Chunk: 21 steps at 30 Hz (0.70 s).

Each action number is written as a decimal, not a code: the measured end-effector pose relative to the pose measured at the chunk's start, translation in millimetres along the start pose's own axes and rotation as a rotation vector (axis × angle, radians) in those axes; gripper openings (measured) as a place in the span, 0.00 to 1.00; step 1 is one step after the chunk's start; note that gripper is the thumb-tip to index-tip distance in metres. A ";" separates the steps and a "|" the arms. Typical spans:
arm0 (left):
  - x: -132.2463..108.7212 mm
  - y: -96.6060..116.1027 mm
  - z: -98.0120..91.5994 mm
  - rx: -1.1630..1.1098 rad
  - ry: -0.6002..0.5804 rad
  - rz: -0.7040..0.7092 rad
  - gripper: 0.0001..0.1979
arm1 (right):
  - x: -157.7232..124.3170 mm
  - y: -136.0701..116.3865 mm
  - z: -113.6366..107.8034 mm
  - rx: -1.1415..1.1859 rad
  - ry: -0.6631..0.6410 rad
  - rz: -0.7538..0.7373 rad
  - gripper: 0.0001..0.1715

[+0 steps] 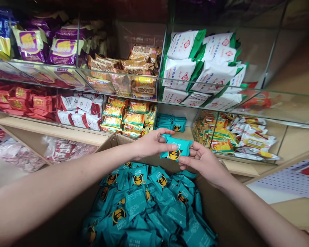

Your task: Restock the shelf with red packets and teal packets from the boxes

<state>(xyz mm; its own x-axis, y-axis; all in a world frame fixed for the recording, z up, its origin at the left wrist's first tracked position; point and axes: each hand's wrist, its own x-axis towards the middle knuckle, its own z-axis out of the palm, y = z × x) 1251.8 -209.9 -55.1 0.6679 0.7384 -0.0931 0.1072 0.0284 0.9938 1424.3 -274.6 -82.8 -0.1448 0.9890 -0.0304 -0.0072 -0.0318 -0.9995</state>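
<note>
A teal snack packet (175, 147) with a yellow and black round emblem is held up between my two hands. My left hand (154, 142) grips its left side, thumb across the front. At its right end, the fingers of my right hand (199, 158) pinch the wrapper. Below both hands stands a cardboard box (115, 140) with many similar teal packets (144, 206) heaped inside. Beyond my hands, a small stack of teal packets (171, 122) lies in a lower shelf compartment.
Glass-fronted shelves hold white and green packets (182, 73), brown packets (140, 65), purple packets (64, 49), red packets (42, 103) and orange packets (135, 118). Glass dividers separate the compartments. A wooden ledge (54, 128) runs below; bagged goods (64, 147) lie under it.
</note>
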 end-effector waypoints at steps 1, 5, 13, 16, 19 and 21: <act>-0.5 0.4 -0.7 -0.003 -0.062 -0.048 0.22 | -0.1 0.2 0.4 -0.022 0.022 -0.006 0.21; -1.0 3.1 -0.4 0.039 -0.153 -0.136 0.16 | -0.1 1.0 -0.1 -0.107 0.040 -0.068 0.19; 9.0 0.0 -13.4 0.388 0.009 -0.072 0.13 | 49.1 -17.3 -38.0 -0.774 0.432 -0.186 0.21; 12.7 -5.5 -16.8 0.540 -0.008 -0.075 0.09 | 91.1 -16.5 -50.5 -1.173 0.532 0.020 0.26; 11.8 -8.5 -15.5 0.681 0.012 0.010 0.08 | 126.3 -5.3 -54.0 -1.226 0.510 0.217 0.28; 9.2 -8.6 -14.4 0.753 0.032 0.066 0.08 | 141.9 4.3 -55.0 -1.199 0.524 0.261 0.27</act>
<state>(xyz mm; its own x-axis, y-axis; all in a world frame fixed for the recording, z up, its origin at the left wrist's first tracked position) 1246.5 -193.7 -63.6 0.6697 0.7424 -0.0213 0.5496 -0.4761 0.6865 1458.1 -126.5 -92.0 0.3876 0.9206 0.0480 0.8704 -0.3483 -0.3480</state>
